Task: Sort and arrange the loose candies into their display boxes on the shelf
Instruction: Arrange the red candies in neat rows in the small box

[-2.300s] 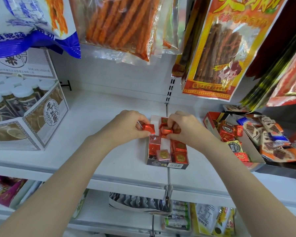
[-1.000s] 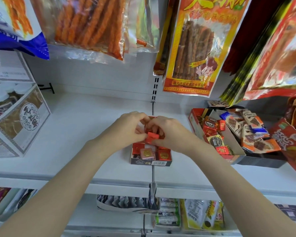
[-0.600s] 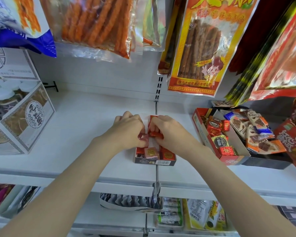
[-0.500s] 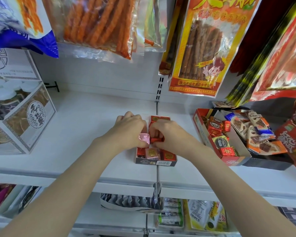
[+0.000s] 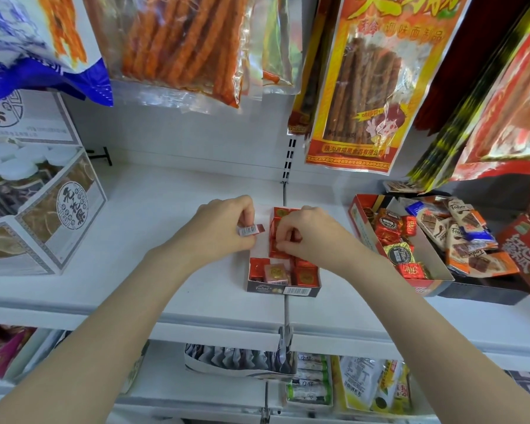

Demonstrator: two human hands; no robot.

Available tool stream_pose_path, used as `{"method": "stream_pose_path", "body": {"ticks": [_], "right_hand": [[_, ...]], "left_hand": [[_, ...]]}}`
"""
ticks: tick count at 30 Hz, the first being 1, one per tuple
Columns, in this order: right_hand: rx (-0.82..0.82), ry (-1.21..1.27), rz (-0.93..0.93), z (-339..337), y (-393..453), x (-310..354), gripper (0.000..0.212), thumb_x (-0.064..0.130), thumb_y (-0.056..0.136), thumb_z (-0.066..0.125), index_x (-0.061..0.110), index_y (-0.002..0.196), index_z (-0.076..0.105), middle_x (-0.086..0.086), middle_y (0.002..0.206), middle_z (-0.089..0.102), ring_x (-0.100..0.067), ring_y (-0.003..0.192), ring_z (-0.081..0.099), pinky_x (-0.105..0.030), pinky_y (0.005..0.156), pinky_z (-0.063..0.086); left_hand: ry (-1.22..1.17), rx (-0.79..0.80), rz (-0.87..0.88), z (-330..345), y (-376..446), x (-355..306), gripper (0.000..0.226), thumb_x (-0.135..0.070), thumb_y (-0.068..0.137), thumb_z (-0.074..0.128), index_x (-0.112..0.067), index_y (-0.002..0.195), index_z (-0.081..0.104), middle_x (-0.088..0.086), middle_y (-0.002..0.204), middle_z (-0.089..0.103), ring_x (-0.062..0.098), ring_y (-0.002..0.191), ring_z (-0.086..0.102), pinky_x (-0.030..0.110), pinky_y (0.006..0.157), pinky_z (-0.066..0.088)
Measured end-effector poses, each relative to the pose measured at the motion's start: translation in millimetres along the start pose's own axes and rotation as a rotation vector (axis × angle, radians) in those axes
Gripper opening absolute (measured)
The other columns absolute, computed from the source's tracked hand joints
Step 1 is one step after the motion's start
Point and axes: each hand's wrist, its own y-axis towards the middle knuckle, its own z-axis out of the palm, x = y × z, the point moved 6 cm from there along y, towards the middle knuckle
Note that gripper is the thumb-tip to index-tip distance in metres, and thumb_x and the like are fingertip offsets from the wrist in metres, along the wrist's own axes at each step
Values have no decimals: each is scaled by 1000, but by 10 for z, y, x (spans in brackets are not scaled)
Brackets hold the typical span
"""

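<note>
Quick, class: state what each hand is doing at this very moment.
Left hand: pinches a barcoded candy.
Right hand: fingers curled on the red candies in the display box.

Red candies (image 5: 306, 275), white shelf (image 5: 166, 209)

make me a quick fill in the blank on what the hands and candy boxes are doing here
1. The left hand pinches a small candy with a white ____ label facing up.
2. The right hand works over the small display box, which holds mostly ____ square candies.
3. The larger box of mixed candies sits to the ____ of the small one.

Missing words: barcode; red; right
</note>
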Motion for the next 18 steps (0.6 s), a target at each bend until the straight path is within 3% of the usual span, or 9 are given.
{"method": "stream_pose_path", "body": {"ticks": [2, 4, 6, 8, 9, 11, 13, 15, 18], "right_hand": [[40, 114, -1, -23, -24, 47, 15, 24, 84, 62, 13, 89, 70, 2, 92, 69, -8, 78, 56, -10, 68, 42], [158, 168, -11, 71, -53, 142, 23, 33, 83, 61, 13, 87, 72, 1, 88, 69, -11, 76, 58, -16, 69, 45], [245, 139, -28, 196, -64, 230, 25, 34, 83, 60, 17, 67, 66, 0, 72, 63, -17, 70, 56, -27, 67, 45], [269, 123, -21, 253, -55, 292, 34, 27, 83, 58, 23, 50, 48, 1, 60, 48, -20, 65, 50, -31, 63, 42], [265, 129, -9, 258, -50, 302, 32, 25, 82, 58, 23, 52, 48, 1, 63, 46, -20, 66, 50, -31, 63, 42], [249, 119, 16, 249, -56, 311, 9, 23, 80, 59, 16, 73, 62, -2, 82, 51, -20, 79, 53, -30, 70, 47], [232, 156, 40, 254, -71, 303, 14, 19, 77, 63, 13, 89, 60, -1, 90, 55, -17, 83, 55, -26, 72, 48], [206, 287, 77, 233, -73, 279, 14, 16, 75, 66, 18, 81, 54, 6, 79, 56, -11, 73, 54, -21, 67, 46], [97, 483, 189, 93, -53, 124, 23, 17, 72, 73, 19, 71, 50, -4, 77, 63, -16, 68, 56, -34, 72, 51]], "left_hand": [[0, -36, -10, -42, -21, 54, 27, -16, 75, 67, -26, 67, 43, -1, 82, 65, 20, 79, 59, 23, 62, 39], [-9, -23, -28, -51, -49, 99, 26, -19, 74, 68, -25, 68, 44, 0, 80, 65, 20, 78, 60, 26, 64, 42], [-15, 23, -45, -19, -70, 128, 27, -21, 73, 70, -25, 66, 44, 0, 81, 65, 20, 80, 61, 32, 71, 47], [-6, 53, -50, 13, -84, 132, 28, -24, 74, 71, -25, 66, 44, -1, 82, 64, 20, 82, 60, 35, 74, 47], [2, 60, -50, 24, -86, 128, 28, -24, 74, 71, -25, 66, 44, -2, 83, 64, 19, 83, 60, 36, 74, 48], [4, 63, -45, 37, -85, 121, 28, -24, 75, 70, -26, 65, 43, -3, 83, 63, 20, 84, 60, 37, 75, 49], [-5, 63, -43, 39, -87, 123, 29, -23, 75, 70, -26, 65, 43, -2, 82, 64, 21, 83, 61, 39, 74, 49], [-16, 58, -45, 36, -90, 135, 29, -23, 75, 71, -26, 65, 43, -2, 80, 64, 21, 82, 62, 39, 74, 50], [-18, 36, -52, 4, -78, 138, 31, -24, 73, 72, -27, 64, 43, -4, 80, 63, 20, 83, 61, 37, 75, 50]]}}
